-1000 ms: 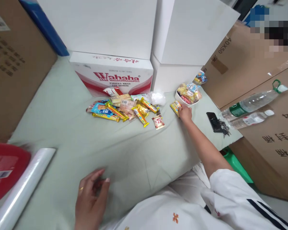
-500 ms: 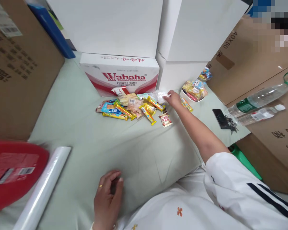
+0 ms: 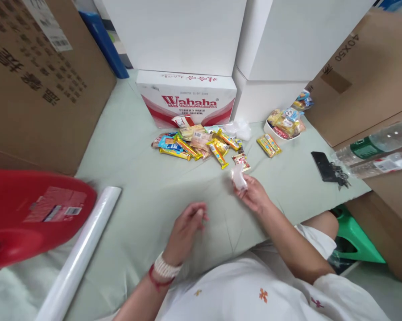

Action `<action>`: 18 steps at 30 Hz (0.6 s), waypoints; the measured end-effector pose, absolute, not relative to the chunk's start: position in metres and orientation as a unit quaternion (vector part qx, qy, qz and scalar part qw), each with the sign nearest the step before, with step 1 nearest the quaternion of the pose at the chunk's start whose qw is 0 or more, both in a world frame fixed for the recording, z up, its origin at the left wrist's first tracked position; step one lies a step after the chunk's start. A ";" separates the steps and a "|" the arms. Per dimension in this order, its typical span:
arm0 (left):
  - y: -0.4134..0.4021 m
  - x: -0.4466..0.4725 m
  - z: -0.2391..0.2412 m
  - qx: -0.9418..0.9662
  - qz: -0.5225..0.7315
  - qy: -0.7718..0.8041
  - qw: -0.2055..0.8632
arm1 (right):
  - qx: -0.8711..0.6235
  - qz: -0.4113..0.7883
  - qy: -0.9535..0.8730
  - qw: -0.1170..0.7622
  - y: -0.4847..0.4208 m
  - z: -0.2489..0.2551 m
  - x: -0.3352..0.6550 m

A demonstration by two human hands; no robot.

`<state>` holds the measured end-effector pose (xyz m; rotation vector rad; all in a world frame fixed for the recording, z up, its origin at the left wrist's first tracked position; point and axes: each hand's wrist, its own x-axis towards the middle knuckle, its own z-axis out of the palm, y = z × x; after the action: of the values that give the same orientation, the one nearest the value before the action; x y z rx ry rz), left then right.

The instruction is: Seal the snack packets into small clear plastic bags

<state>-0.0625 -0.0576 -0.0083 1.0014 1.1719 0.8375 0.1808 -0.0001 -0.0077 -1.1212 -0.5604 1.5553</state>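
My right hand [image 3: 252, 192] pinches a small crumpled clear plastic bag [image 3: 238, 177] above the cloth-covered table. Loosely curled, with nothing visible in it, my left hand [image 3: 187, 227] is over the table to the left of the bag; its fingers are slightly blurred and partly apart. Just beyond the bag lies a small red-and-white snack packet [image 3: 241, 161]. A loose pile of wrapped snacks spreads behind it, with yellow snack bars [image 3: 217, 153] and a blue packet [image 3: 169, 143]. More crumpled clear plastic [image 3: 239, 129] rests at the right end of the pile.
A Wahaha water carton [image 3: 190, 102] backs the snacks. To the right are two yellow packets [image 3: 268, 145], a white bowl [image 3: 281, 136] of snacks, a black phone-like object [image 3: 324, 166], keys [image 3: 340, 175] and plastic bottles [image 3: 371, 146]. At left lie a red container [image 3: 36, 218] and a white roll [image 3: 83, 249].
My right hand has drawn back from the snack pile towards me, bringing a small clear bag with it. My left hand has moved forward and right. The view has shifted slightly.
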 end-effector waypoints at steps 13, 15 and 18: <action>-0.013 0.013 -0.036 0.430 0.395 0.407 0.702 | -0.537 0.605 -0.311 0.499 -0.049 -0.014 0.180; -0.013 0.008 -0.034 0.427 0.397 0.401 0.706 | -0.543 0.598 -0.328 0.489 -0.051 -0.007 0.188; -0.010 -0.001 -0.029 0.389 0.420 0.379 0.727 | -0.548 0.598 -0.316 0.492 -0.052 0.003 0.198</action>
<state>-0.0007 -0.0102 -0.0288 0.8569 0.8356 0.9247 0.1980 -0.0520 0.0028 -1.3292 -0.7668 1.4523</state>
